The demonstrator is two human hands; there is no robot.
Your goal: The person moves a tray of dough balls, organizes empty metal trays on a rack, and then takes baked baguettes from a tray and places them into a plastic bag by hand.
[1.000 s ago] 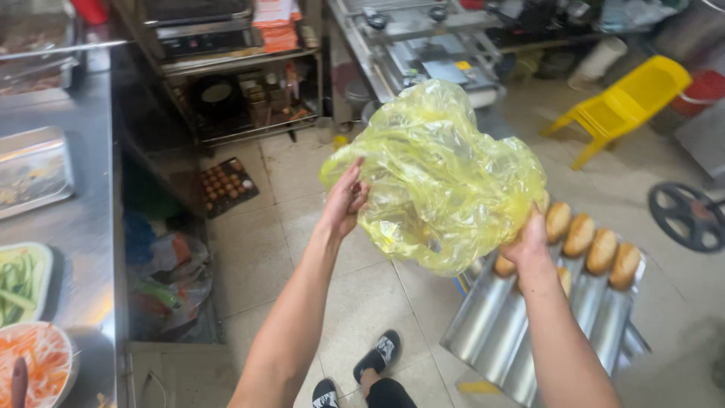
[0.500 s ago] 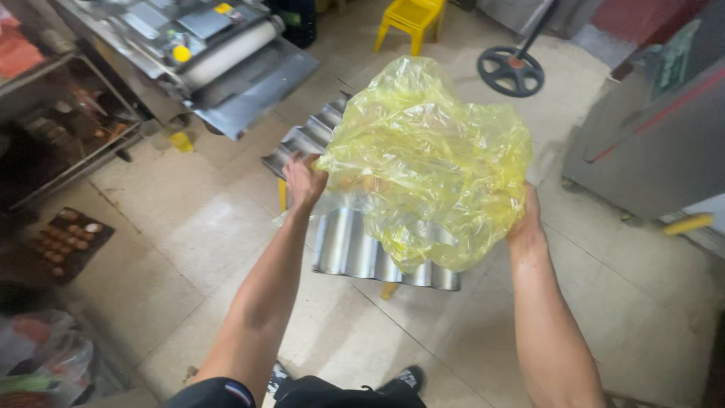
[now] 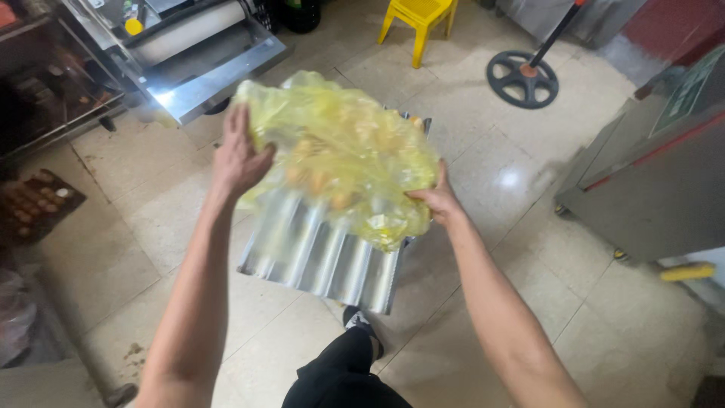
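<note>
A crumpled yellow see-through plastic bag [image 3: 340, 155] is stretched between both my hands over a corrugated metal baking tray [image 3: 321, 261] that rests low above the tiled floor. My left hand [image 3: 238, 155] grips the bag's left edge. My right hand [image 3: 436, 200] holds its right lower edge. Blurred bread rolls [image 3: 321, 177] show through the plastic on the tray's far half. The near half of the tray is bare grooved metal.
A steel dough machine [image 3: 200, 53] stands at the upper left, a yellow plastic chair [image 3: 419, 19] at the top, a round black stand base [image 3: 522, 78] beside it. A grey metal cabinet [image 3: 649, 181] fills the right. An egg tray [image 3: 34, 204] lies at left.
The view has swung further down and right. The bag has come lower, now lying close over the rolls on the tray, with both hands still holding its edges.
</note>
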